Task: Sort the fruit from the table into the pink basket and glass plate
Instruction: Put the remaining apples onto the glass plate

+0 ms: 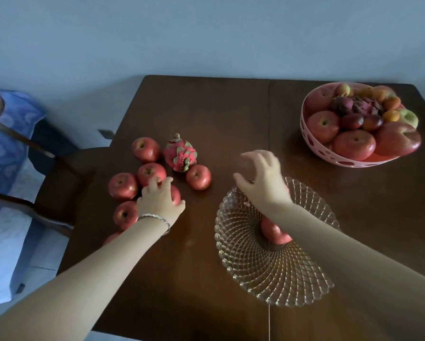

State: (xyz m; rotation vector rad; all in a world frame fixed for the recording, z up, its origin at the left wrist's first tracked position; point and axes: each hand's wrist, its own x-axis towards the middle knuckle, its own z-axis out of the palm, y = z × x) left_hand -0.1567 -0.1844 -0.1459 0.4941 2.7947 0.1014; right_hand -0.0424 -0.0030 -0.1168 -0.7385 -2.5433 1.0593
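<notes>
left hand [161, 200] curls over an apple [176, 195] in the cluster at table [182, 279] left; the glass plate [255, 279] lies to its right, a second apple [274, 234] resting in it. right hand [263, 180] hovers slack and empty over the plate's far rim, pink basket [312, 143] beyond.

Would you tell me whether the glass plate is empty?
Not empty: the glass plate holds a red apple at its centre.

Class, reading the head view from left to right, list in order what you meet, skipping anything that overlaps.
Chair → left hand gripping an apple → right hand → pink basket.
</notes>
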